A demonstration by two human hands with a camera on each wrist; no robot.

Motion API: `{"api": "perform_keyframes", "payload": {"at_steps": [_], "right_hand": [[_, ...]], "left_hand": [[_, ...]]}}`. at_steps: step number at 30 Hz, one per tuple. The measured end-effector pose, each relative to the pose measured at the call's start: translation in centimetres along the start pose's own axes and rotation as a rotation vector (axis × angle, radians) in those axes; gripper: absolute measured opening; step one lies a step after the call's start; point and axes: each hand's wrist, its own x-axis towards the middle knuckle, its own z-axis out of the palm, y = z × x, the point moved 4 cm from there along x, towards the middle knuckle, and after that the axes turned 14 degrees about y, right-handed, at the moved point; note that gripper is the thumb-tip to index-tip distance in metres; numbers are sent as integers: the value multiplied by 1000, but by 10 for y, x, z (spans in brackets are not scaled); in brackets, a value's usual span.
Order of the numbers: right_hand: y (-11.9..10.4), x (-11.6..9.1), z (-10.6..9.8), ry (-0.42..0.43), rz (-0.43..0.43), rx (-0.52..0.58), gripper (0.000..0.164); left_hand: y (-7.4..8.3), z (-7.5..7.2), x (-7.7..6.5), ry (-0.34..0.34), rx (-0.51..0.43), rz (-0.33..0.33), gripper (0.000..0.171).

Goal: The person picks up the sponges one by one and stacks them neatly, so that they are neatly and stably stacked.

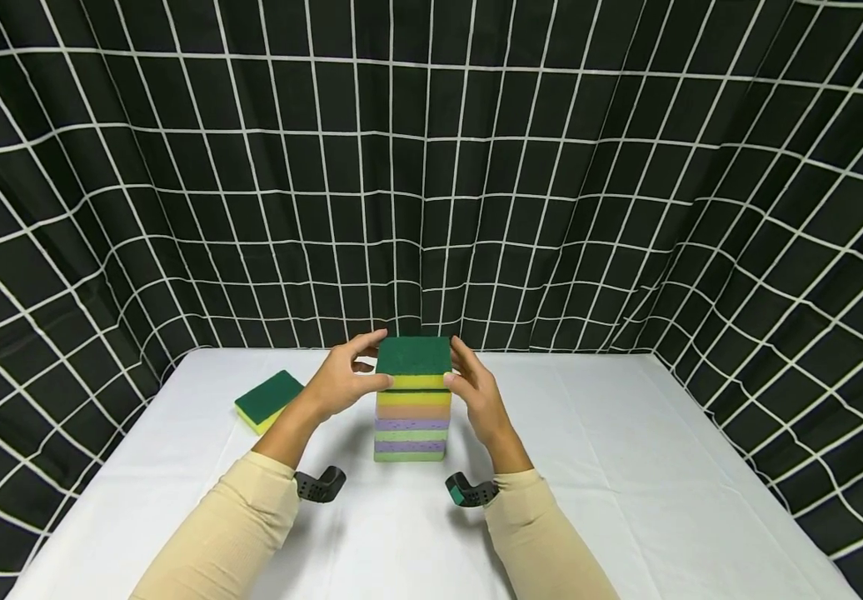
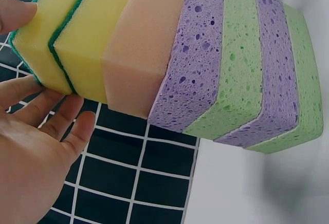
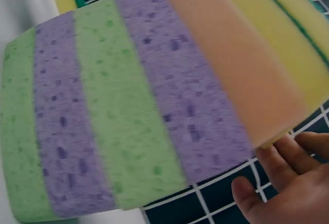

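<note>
A stack of sponges [image 1: 412, 422] stands upright on the white table. From the bottom it alternates light green and purple porous sponges, then a peach layer [image 2: 146, 44]. Two yellow sponges with dark green scouring pads lie above that. At the left end of the topmost scouring sponge [image 1: 413, 355], my left hand [image 1: 337, 379] holds on with the thumb on its near face and fingers toward the back. My right hand [image 1: 482, 400] grips the opposite end the same way. In the right wrist view, its fingers [image 3: 290, 157] show beside the upper layers; the thumb is mostly hidden.
Another yellow sponge with a green scouring pad [image 1: 270, 398] lies flat on the table, left of the stack beyond my left forearm. A white cloth covers the table [image 1: 604, 467]. Black curtains with a white grid [image 1: 521, 208] hang behind and at both sides.
</note>
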Motion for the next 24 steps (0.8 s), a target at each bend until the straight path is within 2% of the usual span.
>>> {"api": "perform_keyframes", "payload": {"at_steps": [3, 5, 6, 10, 12, 14, 21, 24], "right_hand": [[-3, 1, -3, 34, -34, -1, 65], [-8, 3, -4, 46, -55, 1, 64], [-15, 3, -3, 45, -59, 1, 63], [-45, 4, 4, 35, -73, -26, 61], [-56, 4, 10, 28, -72, -42, 61], [-57, 6, 12, 32, -71, -49, 62], [-51, 8, 20, 23, -8, -8, 62], [-50, 9, 22, 24, -10, -10, 61]], "left_hand": [[1, 0, -2, -3, 5, 6, 70], [-8, 1, 2, 1, 2, 11, 70], [-8, 1, 2, 1, 0, 12, 70], [-27, 3, 11, 4, -6, 30, 72], [-29, 4, 12, 2, -1, 42, 72], [-35, 5, 14, -2, -1, 49, 73], [-35, 5, 15, 1, 12, 86, 73], [-34, 2, 14, 11, 24, 104, 75]]}}
